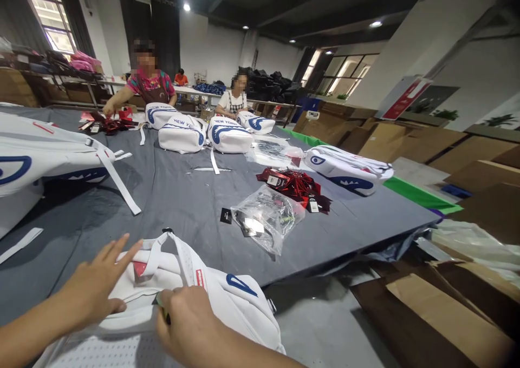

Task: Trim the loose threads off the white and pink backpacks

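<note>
A white backpack (pixel 223 314) with blue trim and a small red label lies at the near edge of the table, its straps toward me. My left hand (pixel 95 284) rests on its upper left part, fingers stretched and spread. My right hand (pixel 189 319) is closed over the middle of the bag, around a small tool (pixel 166 309) with black and yellow-green parts. Most of that tool is hidden in the fist, so its kind cannot be made out. A white shoulder strap (pixel 183 257) loops up just beyond both hands.
The grey-covered table (pixel 174 195) carries a clear plastic bag (pixel 270 216), red tags (pixel 290 186) and more white backpacks (pixel 182 132). Another large backpack (pixel 44 151) stands at left. Two people (pixel 152 84) work across the table. Cardboard boxes (pixel 439 308) lie at right.
</note>
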Motion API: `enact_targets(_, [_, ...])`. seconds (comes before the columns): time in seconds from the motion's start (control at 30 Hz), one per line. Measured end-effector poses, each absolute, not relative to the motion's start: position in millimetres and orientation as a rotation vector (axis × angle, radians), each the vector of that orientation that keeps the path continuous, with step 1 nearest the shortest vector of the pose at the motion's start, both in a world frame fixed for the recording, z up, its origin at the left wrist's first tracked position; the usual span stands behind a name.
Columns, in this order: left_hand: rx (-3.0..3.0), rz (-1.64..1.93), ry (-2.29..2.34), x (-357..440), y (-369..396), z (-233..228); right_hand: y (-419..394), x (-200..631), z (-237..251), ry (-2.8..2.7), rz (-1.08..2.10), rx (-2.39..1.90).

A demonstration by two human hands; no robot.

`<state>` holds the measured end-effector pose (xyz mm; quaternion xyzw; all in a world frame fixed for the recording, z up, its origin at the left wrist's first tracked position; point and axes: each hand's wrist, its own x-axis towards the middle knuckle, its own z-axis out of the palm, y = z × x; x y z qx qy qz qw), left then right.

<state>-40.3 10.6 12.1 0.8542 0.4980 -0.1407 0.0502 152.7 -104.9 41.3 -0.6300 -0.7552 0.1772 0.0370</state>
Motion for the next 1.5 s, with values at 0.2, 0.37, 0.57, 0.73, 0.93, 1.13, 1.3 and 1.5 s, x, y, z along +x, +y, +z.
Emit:
enact_targets(0.2, [2.569, -0.285, 1.580, -57.5, 8.9, -5.0, -102.6, 136.4, 14.1, -2.152, 0.618, -1.694])
enact_targets(0.37, [2.617, -0.433, 1.649, -36.1, 1.2, 8.0, -90.8, 125.4, -0.3, -2.055, 0.733, -1.605])
enact_targets(0.57, [2.635, -0.544, 1.590, -33.1, 3.9, 13.2, -86.3, 133.4, 13.6, -2.058, 0.867, -1.524])
enact_targets(0.73, [2.629, -0.403, 1.418, -51.8, 21.4, -3.9, -83.7, 128.1, 28.2, -2.137, 0.773, -1.527])
enact_targets(0.93, [2.514, -0.411, 1.287, -42.2, 15.6, 33.6, -92.5, 130.1, 25.1, -2.040, 0.913, -1.535])
enact_targets(1.13, [2.333, -0.697, 1.363, -25.4, 24.3, 52.8, -95.2, 137.0, 9.2, -1.916, 0.774, -1.528])
enact_targets(1.3, [2.293, -0.679, 1.351, -29.0, 23.1, 51.7, -101.1, 135.8, 7.9, -1.899, 0.708, -1.560])
enact_targets(1.5, [2.265, -0.703, 1.311, -28.1, 26.2, 53.8, -98.7, 140.0, 13.1, -1.818, 0.873, -1.513])
